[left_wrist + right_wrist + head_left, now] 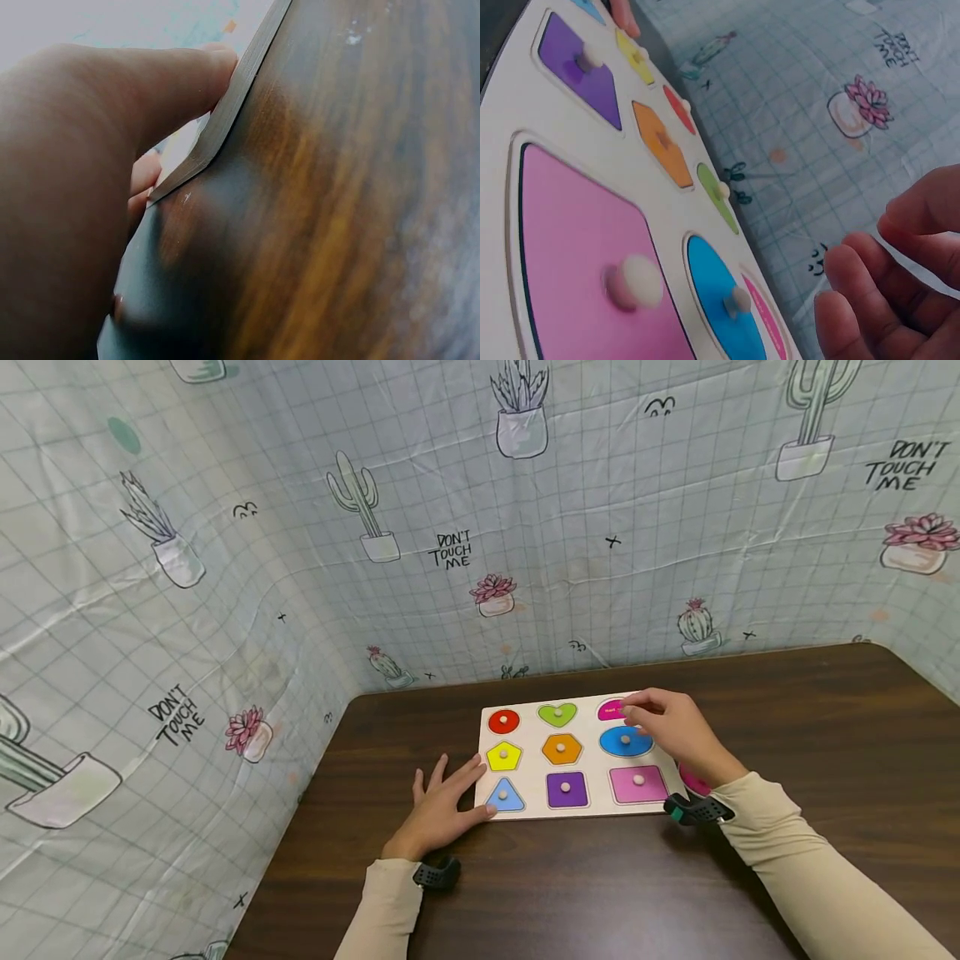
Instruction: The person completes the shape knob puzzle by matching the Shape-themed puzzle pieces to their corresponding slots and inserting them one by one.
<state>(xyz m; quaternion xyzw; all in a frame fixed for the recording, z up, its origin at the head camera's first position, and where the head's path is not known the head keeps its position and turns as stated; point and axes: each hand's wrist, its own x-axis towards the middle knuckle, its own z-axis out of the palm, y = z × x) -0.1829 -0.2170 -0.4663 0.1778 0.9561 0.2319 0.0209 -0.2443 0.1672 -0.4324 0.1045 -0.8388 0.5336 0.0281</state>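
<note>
A white shape puzzle board (525, 777) lies on the table with several coloured knobbed pieces in it, among them a blue oval (611, 741), a purple square (555, 797) and a pink rectangle (622, 777). My left hand (442, 810) rests at the board's left edge, thumb on the corner by the blue triangle (510, 804), fingers fairly straight. My right hand (671, 727) hovers over the top right magenta spot (608, 710), which bears printed text; no knob shows there. Its fingers (885, 277) are loosely bent, and nothing is visible between them.
A magenta piece (693, 779) lies beside the board's right edge, partly hidden under my right wrist. The brown wooden table (540, 893) reaches back to a hanging cloth (600, 585) printed with cacti.
</note>
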